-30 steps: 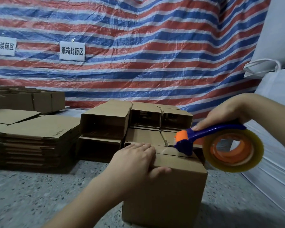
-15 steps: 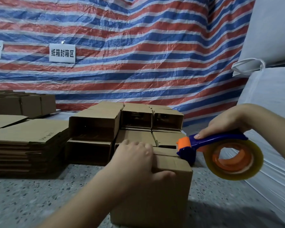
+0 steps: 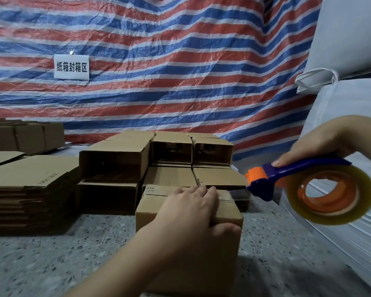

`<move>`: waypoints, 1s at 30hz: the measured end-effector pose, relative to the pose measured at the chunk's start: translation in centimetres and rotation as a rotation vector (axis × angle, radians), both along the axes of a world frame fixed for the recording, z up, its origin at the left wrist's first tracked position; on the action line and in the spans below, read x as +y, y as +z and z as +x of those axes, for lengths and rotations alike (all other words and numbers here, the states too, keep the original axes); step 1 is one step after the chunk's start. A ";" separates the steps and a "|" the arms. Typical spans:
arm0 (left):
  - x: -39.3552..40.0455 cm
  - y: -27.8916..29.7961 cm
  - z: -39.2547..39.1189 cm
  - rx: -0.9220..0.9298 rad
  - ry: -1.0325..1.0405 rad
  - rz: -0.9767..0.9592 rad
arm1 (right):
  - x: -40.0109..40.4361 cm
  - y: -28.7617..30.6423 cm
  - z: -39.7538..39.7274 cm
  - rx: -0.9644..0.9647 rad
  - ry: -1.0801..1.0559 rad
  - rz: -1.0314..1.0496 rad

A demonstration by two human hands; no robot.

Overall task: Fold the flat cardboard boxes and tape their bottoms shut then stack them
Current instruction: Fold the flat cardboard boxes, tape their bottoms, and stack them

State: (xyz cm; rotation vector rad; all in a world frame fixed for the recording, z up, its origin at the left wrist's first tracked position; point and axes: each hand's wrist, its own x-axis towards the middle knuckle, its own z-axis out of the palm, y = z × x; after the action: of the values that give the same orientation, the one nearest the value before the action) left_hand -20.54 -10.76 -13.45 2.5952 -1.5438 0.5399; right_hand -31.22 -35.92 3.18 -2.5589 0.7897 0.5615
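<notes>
The right hand (image 3: pixel 321 144) is keeping a closed grip around the blue handle of the tape dispenser (image 3: pixel 298 181), thumb lying along the top of the handle. Just below that grip the roll of clear tape (image 3: pixel 332 194) is hanging on its orange hub, and the dispenser's orange-and-blue head is sitting off the far right edge of the cardboard box (image 3: pixel 193 249), with a short strip of tape stretching from the head to the box top. To the left of the grip, the left hand (image 3: pixel 193 213) is pressing on that box, fingers lying flat across the taped top, thumb down the near face. Beyond the left hand, folded boxes (image 3: pixel 159 159) are lying stacked on their sides, open ends showing. Farther left, flat cardboard (image 3: pixel 30 189) is lying piled on the speckled floor (image 3: pixel 51 264). Behind everything, a striped tarp (image 3: pixel 180 61) is hanging with a white sign (image 3: pixel 71 66).
</notes>
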 end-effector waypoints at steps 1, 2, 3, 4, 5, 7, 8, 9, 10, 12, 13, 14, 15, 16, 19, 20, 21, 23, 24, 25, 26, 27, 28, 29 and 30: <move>0.0 0.0 0.0 0.006 -0.012 0.004 | -0.3 -0.1 -0.5 0.007 -0.006 -0.013; 0.1 0.0 -0.1 0.010 -0.022 0.010 | -0.4 -0.3 -0.8 0.023 -0.007 -0.028; 0.1 0.1 -0.3 0.013 -0.028 0.014 | -0.2 -0.7 -0.9 0.045 -0.001 -0.053; 0.2 0.2 -0.4 0.015 -0.027 0.015 | 0.3 -1.3 -0.7 0.075 0.012 -0.096; 0.2 0.3 -0.5 0.015 -0.025 0.018 | 1.0 -2.0 -0.4 0.109 0.027 -0.154; 0.3 0.3 -0.6 0.017 -0.018 0.027 | 2.5 -3.0 0.6 0.149 0.042 -0.275; 0.3 0.4 -0.7 0.022 -0.016 0.027 | 3.2 -3.3 1.1 0.148 0.043 -0.326; 0.3 0.5 -0.7 0.030 -0.016 0.024 | 3.7 -3.3 1.4 0.140 0.043 -0.378; 0.3 0.5 -0.8 0.040 -0.018 0.022 | 4.2 -3.2 1.6 0.133 0.042 -0.434; 0.3 0.6 -0.8 0.059 -0.023 0.025 | 4.9 -2.7 1.9 0.134 0.038 -0.531; 0.2 0.7 -0.8 0.070 -0.028 0.029 | 5.3 -2.5 2.0 0.141 0.038 -0.558; 0.2 0.9 -0.8 0.083 -0.035 0.035 | 5.7 -2.3 2.3 0.145 0.045 -0.577; 0.0 1.1 -0.8 0.097 -0.043 0.045 | 6.0 -2.3 2.6 0.153 0.057 -0.597; -0.1 1.4 -0.9 0.108 -0.055 0.056 | 6.4 -2.4 2.9 0.169 0.073 -0.628; -0.3 2.0 -1.2 0.159 -0.098 0.016 | 6.6 -5.0 3.3 0.340 0.155 -0.826; -0.3 1.9 -1.3 0.161 -0.106 0.003 | 6.1 -6.6 3.3 0.397 0.182 -0.881; -0.3 1.8 -1.4 0.144 -0.111 0.006 | 5.4 -8.4 3.3 0.403 0.194 -0.901; -0.3 1.4 -1.5 0.100 -0.107 0.022 | 3.4 -11.6 3.1 0.248 0.176 -0.889; -0.4 1.2 -1.5 0.087 -0.108 0.024 | 2.4 -13.1 3.0 0.129 0.165 -0.887; -0.4 1.2 -1.6 0.073 -0.115 0.025 | 1.6 -14.6 3.0 -0.003 0.150 -0.884; -0.4 1.3 -1.6 0.057 -0.125 0.030 | 1.1 -16.3 3.0 -0.130 0.125 -0.870; -0.4 1.3 -1.6 0.046 -0.133 0.031 | 0.7 -17.9 3.2 -0.238 0.102 -0.848; -0.4 1.3 -1.6 0.042 -0.139 0.028 | 0.3 -19.6 3.3 -0.320 0.082 -0.821; -0.4 1.3 -1.6 0.042 -0.142 0.022 | 0.1 -21.1 3.4 -0.377 0.064 -0.800; -0.4 1.3 -1.6 0.040 -0.143 0.018 | 0.0 -22.3 3.6 -0.417 0.045 -0.789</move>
State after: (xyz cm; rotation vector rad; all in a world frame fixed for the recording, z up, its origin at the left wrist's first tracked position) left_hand -22.10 -11.12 -12.11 2.4668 -1.7123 0.4604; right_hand -27.64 -35.96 -19.11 -3.2244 0.9209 -0.3634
